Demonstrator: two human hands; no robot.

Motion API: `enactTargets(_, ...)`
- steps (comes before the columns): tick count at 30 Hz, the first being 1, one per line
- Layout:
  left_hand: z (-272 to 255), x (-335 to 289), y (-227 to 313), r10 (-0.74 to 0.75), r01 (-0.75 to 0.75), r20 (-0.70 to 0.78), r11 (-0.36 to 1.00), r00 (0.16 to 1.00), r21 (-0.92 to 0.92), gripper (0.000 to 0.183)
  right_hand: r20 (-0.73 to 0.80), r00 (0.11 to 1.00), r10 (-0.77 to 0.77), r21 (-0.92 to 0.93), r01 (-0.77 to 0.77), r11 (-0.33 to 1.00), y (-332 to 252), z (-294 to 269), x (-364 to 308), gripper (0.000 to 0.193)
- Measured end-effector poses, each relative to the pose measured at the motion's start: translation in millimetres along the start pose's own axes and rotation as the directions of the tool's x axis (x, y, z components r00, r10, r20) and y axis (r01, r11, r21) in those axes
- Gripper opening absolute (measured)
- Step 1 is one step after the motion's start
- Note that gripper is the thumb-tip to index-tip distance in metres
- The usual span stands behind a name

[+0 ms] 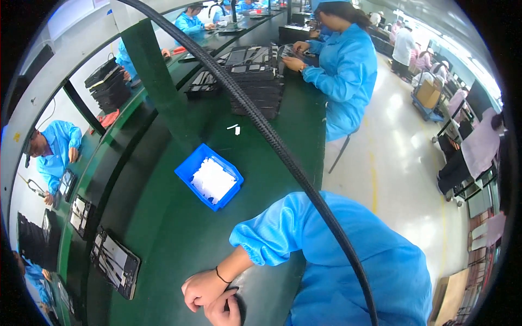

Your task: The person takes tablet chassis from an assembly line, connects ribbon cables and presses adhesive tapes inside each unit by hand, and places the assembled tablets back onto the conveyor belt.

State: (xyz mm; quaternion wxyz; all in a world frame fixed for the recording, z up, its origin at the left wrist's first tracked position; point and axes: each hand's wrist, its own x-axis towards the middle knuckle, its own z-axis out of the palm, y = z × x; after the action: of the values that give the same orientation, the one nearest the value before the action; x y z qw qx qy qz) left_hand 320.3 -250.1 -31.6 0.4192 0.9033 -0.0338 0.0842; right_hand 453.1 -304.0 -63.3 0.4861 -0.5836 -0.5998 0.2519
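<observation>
My right hand (204, 288), with a thin black band at the wrist, lies low over the green bench top (163, 233). Its fingers are curled downward and pressed together; whatever may be under them is hidden. Just below and touching it is my left hand (225, 311), its fingers bent and partly cut off by the lower edge. A dark patch beside that hand is too unclear to name. Farther along the bench from both hands stands a blue plastic bin (232, 196) holding many small white pieces (213, 179).
Left of my hands lies a black tray with device parts (115, 263), at the raised ledge. Two white slips (236, 129) lie beyond the bin. Stacked black trays (255, 81) stand near a co-worker in blue (345, 70). A braided black cable (272, 141) crosses the view.
</observation>
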Motion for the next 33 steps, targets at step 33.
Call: enactTargets(33,14,-3,-20,0.02,-0.016,-0.127,0.999,0.992,0.031,0.014,-0.074,0.994,-0.08,-0.081,0.074,0.994,8,0,3,0.02)
